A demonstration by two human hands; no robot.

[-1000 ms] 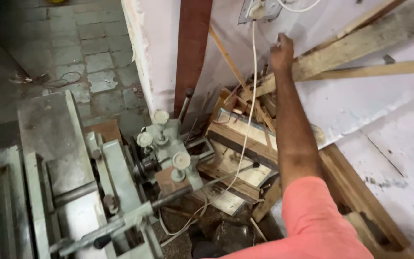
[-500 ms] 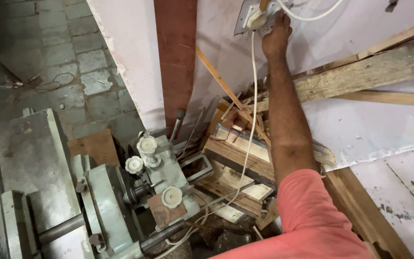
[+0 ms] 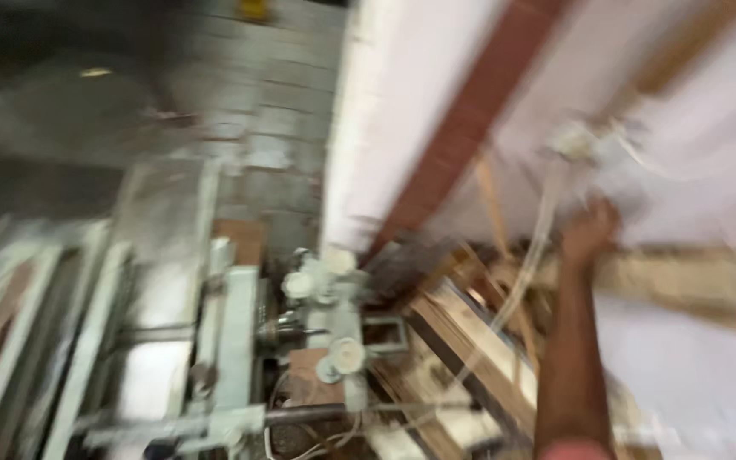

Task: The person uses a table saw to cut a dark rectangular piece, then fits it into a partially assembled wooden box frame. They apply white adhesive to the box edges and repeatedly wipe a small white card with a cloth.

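Reaching up along the white wall, my right hand (image 3: 591, 228) sits just below the wall socket (image 3: 577, 140), near the pale cable (image 3: 531, 255) that hangs down from it. Blur hides the fingers, so I cannot tell whether they are spread or curled. Below the socket lies stacked timber (image 3: 470, 341); lower and farther from it stands the grey-green machine (image 3: 325, 315).

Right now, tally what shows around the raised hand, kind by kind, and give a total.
Raised right hand, below the wall socket: 1
White wall socket box: 1
White cord hanging from the socket: 1
Grey-green metal woodworking machine: 1
Round white knobs on the machine, blurred: about 3
Total: about 7
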